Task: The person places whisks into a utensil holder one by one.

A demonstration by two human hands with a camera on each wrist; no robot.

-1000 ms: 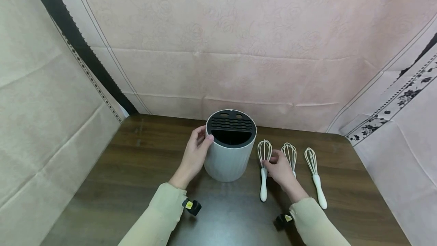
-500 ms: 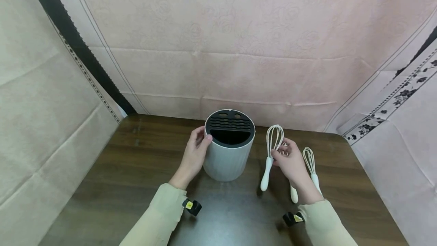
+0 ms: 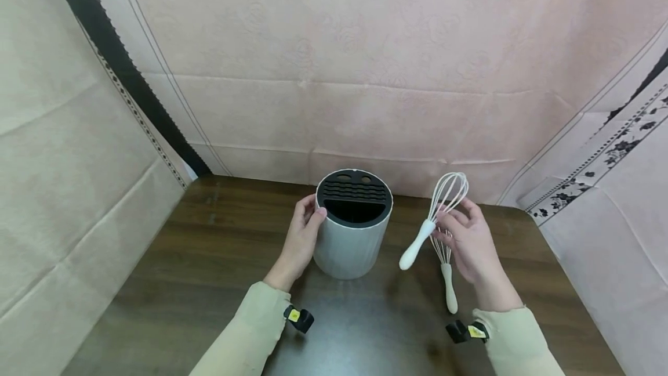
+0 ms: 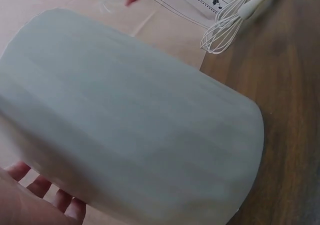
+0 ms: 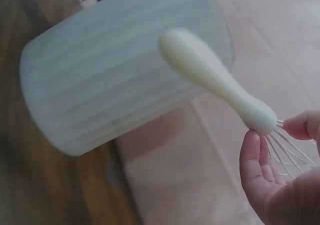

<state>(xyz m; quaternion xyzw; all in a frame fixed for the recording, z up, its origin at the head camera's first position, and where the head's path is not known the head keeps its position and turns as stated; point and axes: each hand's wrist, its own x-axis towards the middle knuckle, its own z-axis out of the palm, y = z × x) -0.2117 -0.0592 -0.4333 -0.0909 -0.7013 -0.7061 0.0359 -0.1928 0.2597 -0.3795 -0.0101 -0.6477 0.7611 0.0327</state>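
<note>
A light grey ribbed utensil holder with a black slotted lid stands upright on the table. My left hand holds its left side, thumb near the rim and fingers round the back. To its right, my right hand pinches a white whisk where the wires meet the handle. That whisk is raised and tilted, its wires up and its handle pointing down toward the holder. Below the right hand a second whisk lies on the table. Another whisk lies beside it in the left wrist view, hidden behind my right hand in the head view.
The brown wood-grain table meets a pale pink cloth backdrop at its far edge. More cloth with dark floral borders hangs at both sides. Each sleeve carries a small black wrist camera.
My right hand has lifted the leftmost whisk off the table, moved it up and to the right, and tilted it. My left hand stays on the holder.
</note>
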